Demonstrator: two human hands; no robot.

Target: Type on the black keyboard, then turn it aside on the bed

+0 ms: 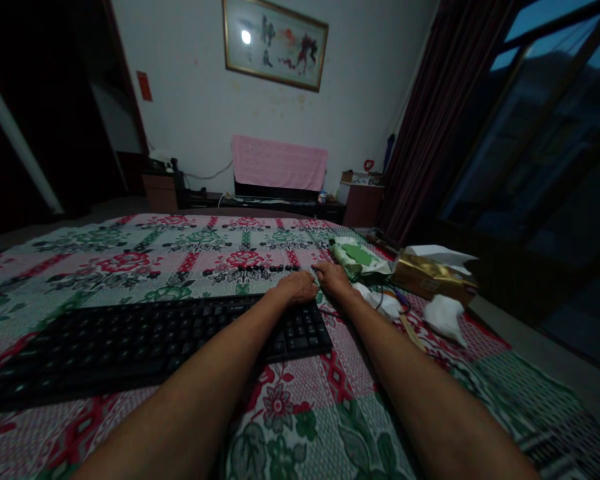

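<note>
A black keyboard (145,340) lies across a table covered with a red, green and white flowered cloth (300,413). Beyond its far right corner a row of small black keycaps (270,268) sits on the cloth. My left hand (296,288) rests curled at the keyboard's far right corner, fingers closed. My right hand (333,277) is just beside it, fingers pinched at the right end of the keycap row; what it holds is too small to make out.
To the right lie a green and white packet (359,257), a gold tissue box (433,277), crumpled white tissue (445,315) and some cables. The table's right edge drops to the floor. A pink-covered cabinet (279,163) stands at the far wall.
</note>
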